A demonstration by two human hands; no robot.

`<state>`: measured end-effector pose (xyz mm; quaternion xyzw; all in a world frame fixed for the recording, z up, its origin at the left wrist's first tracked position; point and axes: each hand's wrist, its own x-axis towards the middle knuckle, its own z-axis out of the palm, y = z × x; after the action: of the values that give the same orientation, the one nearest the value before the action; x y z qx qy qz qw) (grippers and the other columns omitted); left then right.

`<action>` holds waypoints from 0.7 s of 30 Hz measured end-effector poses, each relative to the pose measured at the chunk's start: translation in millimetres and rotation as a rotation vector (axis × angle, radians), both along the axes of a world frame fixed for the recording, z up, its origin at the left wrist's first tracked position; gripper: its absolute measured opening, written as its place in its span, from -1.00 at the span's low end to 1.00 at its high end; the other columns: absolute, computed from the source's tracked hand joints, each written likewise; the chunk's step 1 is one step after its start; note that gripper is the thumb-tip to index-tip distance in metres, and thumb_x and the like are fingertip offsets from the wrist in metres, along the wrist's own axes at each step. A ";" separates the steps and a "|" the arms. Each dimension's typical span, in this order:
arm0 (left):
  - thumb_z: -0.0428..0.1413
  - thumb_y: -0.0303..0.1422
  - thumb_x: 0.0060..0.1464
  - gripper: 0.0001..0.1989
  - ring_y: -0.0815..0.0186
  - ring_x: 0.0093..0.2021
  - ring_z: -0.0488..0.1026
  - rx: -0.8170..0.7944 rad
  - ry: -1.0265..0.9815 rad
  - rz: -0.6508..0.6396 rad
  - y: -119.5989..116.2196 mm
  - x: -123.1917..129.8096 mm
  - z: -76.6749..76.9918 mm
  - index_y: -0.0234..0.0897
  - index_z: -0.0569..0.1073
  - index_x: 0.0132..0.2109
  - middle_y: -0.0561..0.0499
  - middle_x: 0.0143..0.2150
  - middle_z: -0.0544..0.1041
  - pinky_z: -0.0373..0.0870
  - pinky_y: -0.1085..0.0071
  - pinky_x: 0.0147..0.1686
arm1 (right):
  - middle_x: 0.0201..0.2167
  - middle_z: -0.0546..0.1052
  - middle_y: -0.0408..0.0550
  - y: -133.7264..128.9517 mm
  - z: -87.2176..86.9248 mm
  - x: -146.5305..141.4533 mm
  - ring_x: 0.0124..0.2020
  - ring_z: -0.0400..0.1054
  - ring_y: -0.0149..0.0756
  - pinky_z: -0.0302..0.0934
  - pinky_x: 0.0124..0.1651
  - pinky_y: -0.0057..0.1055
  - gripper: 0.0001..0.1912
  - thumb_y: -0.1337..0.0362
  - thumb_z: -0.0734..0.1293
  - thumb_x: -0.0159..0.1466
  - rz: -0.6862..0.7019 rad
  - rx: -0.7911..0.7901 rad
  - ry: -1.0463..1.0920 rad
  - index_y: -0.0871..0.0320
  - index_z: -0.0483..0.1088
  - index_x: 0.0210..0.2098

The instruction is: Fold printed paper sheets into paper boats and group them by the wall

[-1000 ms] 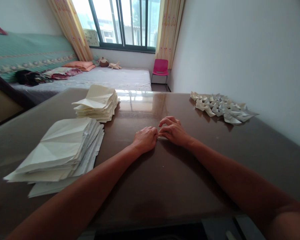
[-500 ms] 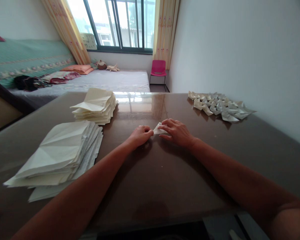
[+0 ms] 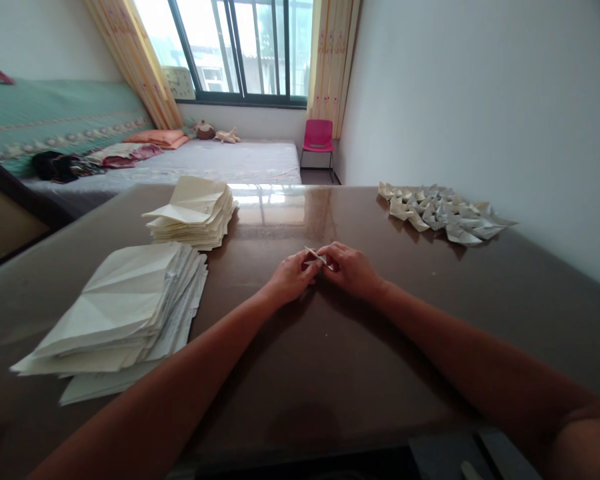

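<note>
Pinching small folded paper (image 3: 314, 255), left hand (image 3: 289, 277) and right hand (image 3: 353, 270) grips clamped on it above table (image 3: 300, 373)

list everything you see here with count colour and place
small folded cream paper piece: one, pinched between both hands at table centre
near stack of creased cream paper sheets: one, table left
far stack of creased cream paper sheets: one, behind it
heap of small folded paper shapes: many, pale grey-cream, table far right by the wall
glossy dark brown table: one, foreground
pink chair: one, by the curtain
bed: one, pale cover, under the window
left hand: one, grip on the piece
right hand: one, grip on the piece
</note>
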<state>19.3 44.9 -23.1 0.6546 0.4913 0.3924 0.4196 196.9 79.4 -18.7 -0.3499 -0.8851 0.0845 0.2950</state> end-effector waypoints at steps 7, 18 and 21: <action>0.03 -0.24 0.14 -0.67 0.29 -0.24 0.51 0.012 -0.037 -0.049 -0.8 -1.7 3.4 -0.34 0.44 -0.02 -0.08 -0.16 0.54 0.55 0.37 -0.30 | -0.37 0.42 -0.16 16.0 -4.6 8.2 -0.47 0.29 -0.45 0.22 -0.41 -0.49 -0.56 0.10 0.41 0.12 0.163 -0.470 0.206 0.12 0.39 -0.04; 0.06 -0.25 0.12 -0.69 0.25 -0.23 0.54 0.129 0.092 -0.035 0.6 -2.6 -0.9 -0.31 0.46 -0.04 -0.06 -0.20 0.58 0.50 0.40 -0.28 | -0.40 0.42 -0.18 28.1 -1.6 17.2 -0.46 0.24 -0.47 0.14 -0.44 -0.51 -0.51 0.08 0.44 0.09 0.298 -0.783 0.289 0.17 0.38 -0.05; 0.04 -0.35 0.11 -0.72 0.27 -0.19 0.52 0.186 0.108 -0.047 -1.1 -0.9 1.6 -0.31 0.45 -0.03 -0.05 -0.18 0.58 0.48 0.41 -0.21 | -0.41 0.41 -0.18 24.2 2.2 17.2 -0.48 0.23 -0.47 0.14 -0.46 -0.52 -0.57 0.08 0.39 0.14 0.276 -0.741 0.267 0.18 0.38 -0.07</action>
<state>18.4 43.8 -21.5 0.7222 0.4594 0.3905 0.3389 214.2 103.6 -16.5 -0.2964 -0.7873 0.4808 0.2473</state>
